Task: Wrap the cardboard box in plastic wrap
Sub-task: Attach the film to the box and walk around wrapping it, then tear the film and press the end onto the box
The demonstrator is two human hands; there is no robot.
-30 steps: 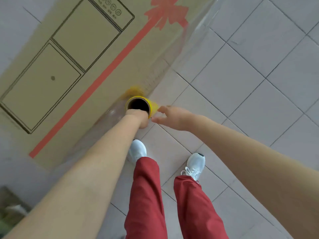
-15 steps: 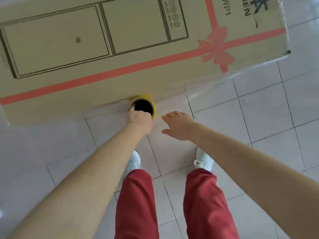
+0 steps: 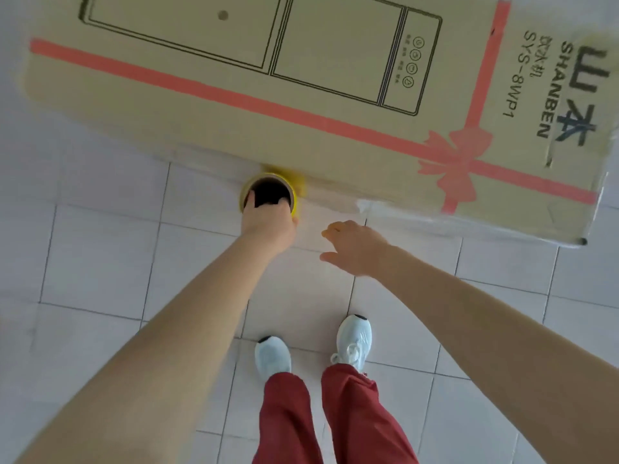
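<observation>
A tall cardboard box (image 3: 234, 105) with a red printed ribbon and black line drawing fills the top of the view. Clear plastic wrap (image 3: 388, 209) clings along its near lower side, towards the right corner. My left hand (image 3: 268, 226) grips the top rim of a yellow plastic wrap roll (image 3: 298, 192), fingers hooked into its dark core, right against the box's near face. My right hand (image 3: 355, 246) hovers just right of the roll, fingers spread, holding nothing and apart from the box.
White floor tiles (image 3: 100, 256) surround the box. My feet in white shoes (image 3: 355, 339) and red trousers (image 3: 358, 416) stand a short step back from the box.
The view has swung round the box, so its printed face now runs further to the right. My left hand keeps the roll at the box; my right hand stays off the roll.
</observation>
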